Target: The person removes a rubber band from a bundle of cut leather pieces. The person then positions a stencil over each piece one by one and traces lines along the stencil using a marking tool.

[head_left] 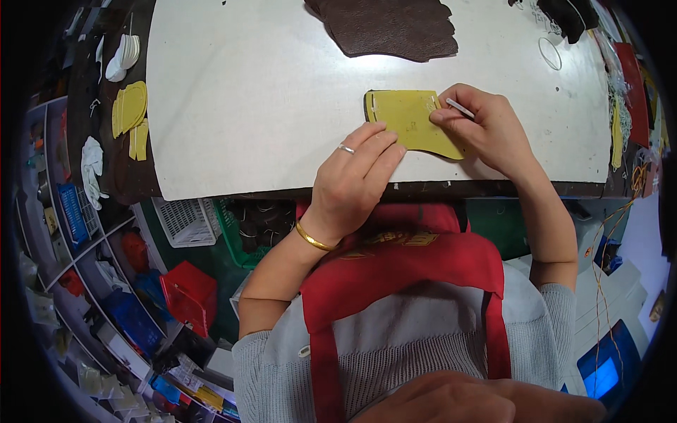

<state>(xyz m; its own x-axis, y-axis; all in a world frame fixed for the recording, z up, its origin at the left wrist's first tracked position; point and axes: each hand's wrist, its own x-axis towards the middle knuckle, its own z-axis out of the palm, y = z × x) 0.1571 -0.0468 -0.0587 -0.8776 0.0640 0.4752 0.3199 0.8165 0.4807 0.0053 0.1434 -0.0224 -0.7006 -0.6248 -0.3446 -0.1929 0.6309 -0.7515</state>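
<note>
A yellow pattern template (415, 121) with narrow slots near its side edges lies on the white work board. Along its upper left, a thin dark edge (367, 106) of some piece shows from underneath. My left hand (356, 169) rests on the template's lower left part, fingers stretched out and pressing it down. At the template's upper right, my right hand (488, 128) is closed around a slim silvery-white pen (460, 107). The pen's tip is hidden by the fingers, close to the right-hand slot, so I cannot tell if it touches.
Dark brown leather pieces (395, 28) lie at the far side of the board (247, 106). More yellow templates (130, 109) and a white glove (92, 169) are at the left. A clear ring (550, 53) lies far right. Baskets (185, 222) and a red bin (189, 296) stand below.
</note>
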